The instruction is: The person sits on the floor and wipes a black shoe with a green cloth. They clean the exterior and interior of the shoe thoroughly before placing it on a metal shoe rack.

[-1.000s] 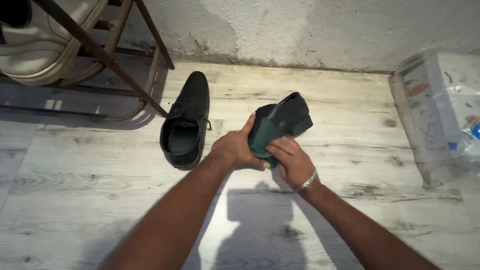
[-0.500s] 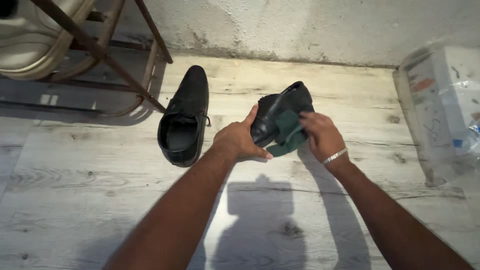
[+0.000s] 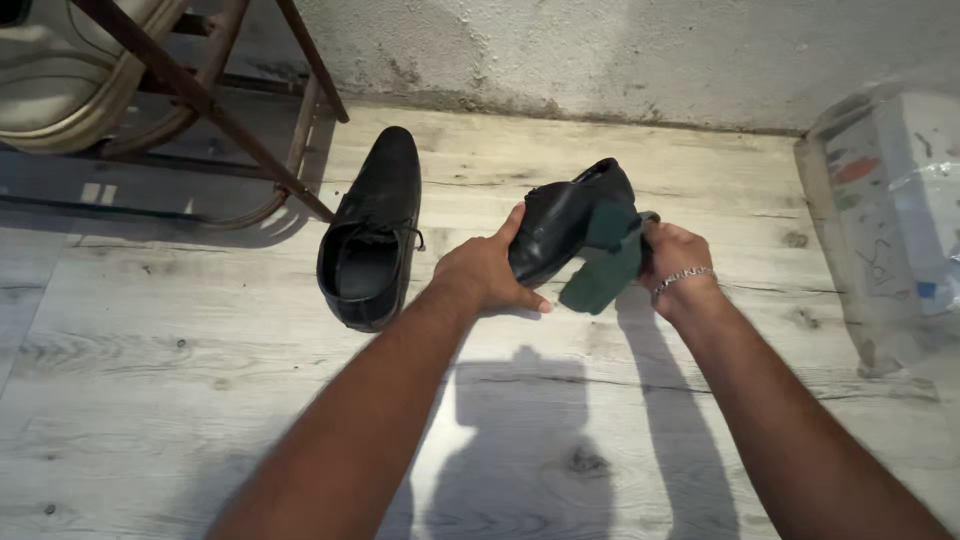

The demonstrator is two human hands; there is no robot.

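Pale plank floor [image 3: 200, 400]; chair frame [image 3: 215, 110] at far left corner, plastic-wrapped pack [image 3: 890, 220] along right edge. One black shoe [image 3: 372, 245] lies mid-floor, untouched. Second shoe [image 3: 570, 225] held above floor, left hand [image 3: 485, 275] clasping its heel end. Right hand [image 3: 675, 260] presses a green cloth [image 3: 600, 275] to it, likely mid-wipe; finish unclear.

Both bare forearms reached from six o'clock up toward twelve, converging near the middle. The left hand [image 3: 485, 275] was curled in a grip, thumb raised toward one o'clock. The right hand [image 3: 675, 255], a chain bracelet at its wrist, was clenched with knuckles upward.
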